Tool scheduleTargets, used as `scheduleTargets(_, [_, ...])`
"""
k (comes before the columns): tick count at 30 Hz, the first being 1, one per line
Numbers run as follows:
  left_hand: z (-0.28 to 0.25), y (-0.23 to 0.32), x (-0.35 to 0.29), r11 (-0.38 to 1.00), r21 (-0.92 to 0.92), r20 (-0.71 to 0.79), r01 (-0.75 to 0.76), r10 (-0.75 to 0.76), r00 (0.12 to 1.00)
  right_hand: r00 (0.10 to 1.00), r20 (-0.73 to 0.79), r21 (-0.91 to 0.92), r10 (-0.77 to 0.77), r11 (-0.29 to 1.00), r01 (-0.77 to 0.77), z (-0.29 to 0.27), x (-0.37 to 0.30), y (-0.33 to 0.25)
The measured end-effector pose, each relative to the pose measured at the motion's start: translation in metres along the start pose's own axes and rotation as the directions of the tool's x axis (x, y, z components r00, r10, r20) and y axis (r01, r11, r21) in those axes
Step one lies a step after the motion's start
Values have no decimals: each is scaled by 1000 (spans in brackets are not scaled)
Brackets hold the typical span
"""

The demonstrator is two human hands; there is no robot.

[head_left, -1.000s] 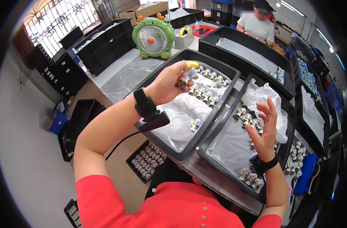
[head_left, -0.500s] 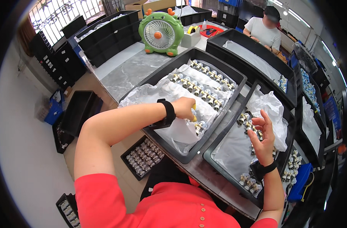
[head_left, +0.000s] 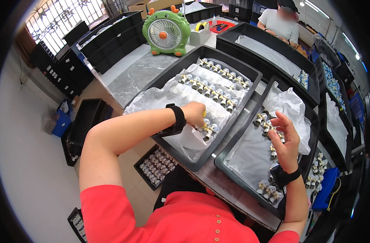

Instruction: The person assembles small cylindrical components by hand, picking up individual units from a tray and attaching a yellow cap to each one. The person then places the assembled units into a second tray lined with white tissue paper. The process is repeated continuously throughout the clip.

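Observation:
My left hand [head_left: 195, 112] is closed at the near end of a black tray [head_left: 198, 164]. Its fingers pinch a small part with yellow on it, mostly hidden by the hand, just above white lining paper [head_left: 168, 95]. Beside the fingertips lie a few small pale-and-black parts [head_left: 211, 129]. Farther back in this tray are rows of similar small parts [head_left: 211, 94]. My right hand [head_left: 288, 139], fingers apart and holding nothing, hovers over a second black tray [head_left: 227, 162]. Under it is a row of parts [head_left: 273, 150] beside crumpled white paper [head_left: 288, 103].
A green animal-shaped fan [head_left: 165, 32] stands on the grey table [head_left: 132, 73]. Behind it are black bins and a red tray [head_left: 223, 26] with tools. Another person [head_left: 278, 24] works at the far right. A tray of parts [head_left: 156, 164] sits on the floor.
My left hand has shifted slightly and is still closed; more of the parts near its fingertips show. My right hand has moved slightly to the right, fingers still apart.

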State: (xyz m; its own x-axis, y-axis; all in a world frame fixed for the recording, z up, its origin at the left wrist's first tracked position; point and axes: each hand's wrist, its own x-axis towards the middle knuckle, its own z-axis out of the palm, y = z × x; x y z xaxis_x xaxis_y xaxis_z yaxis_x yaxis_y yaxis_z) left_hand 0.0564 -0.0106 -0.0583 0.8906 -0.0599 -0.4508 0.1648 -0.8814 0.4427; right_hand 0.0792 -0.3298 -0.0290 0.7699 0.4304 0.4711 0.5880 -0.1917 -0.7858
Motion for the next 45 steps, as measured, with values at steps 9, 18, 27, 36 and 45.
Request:
scheduleTargets(9, [1, -8, 6, 994, -99, -26, 56, -59, 998, 1000, -10, -19, -5, 1000, 5, 0, 2, -2])
scheduleTargets(18, [-1, -21, 14, 984, -57, -25, 168, -169, 985, 1000, 24, -78, 1, 997, 1, 0, 2, -2])
scheduleTargets(27, [1, -18, 15, 997, 77, 63, -16, 11, 998, 998, 60, -102, -4, 995, 10, 1, 3, -5])
scheduleTargets(36, [-18, -18, 4, 999, 31, 128, -18, 13, 992, 998, 20, -65, 66, 996, -64, -1, 4, -4])
scheduleTargets(45, [-45, 74, -40, 634, -678, -256, -372, 271, 928, 989, 101, -317, 110, 946, -73, -17, 4, 32])
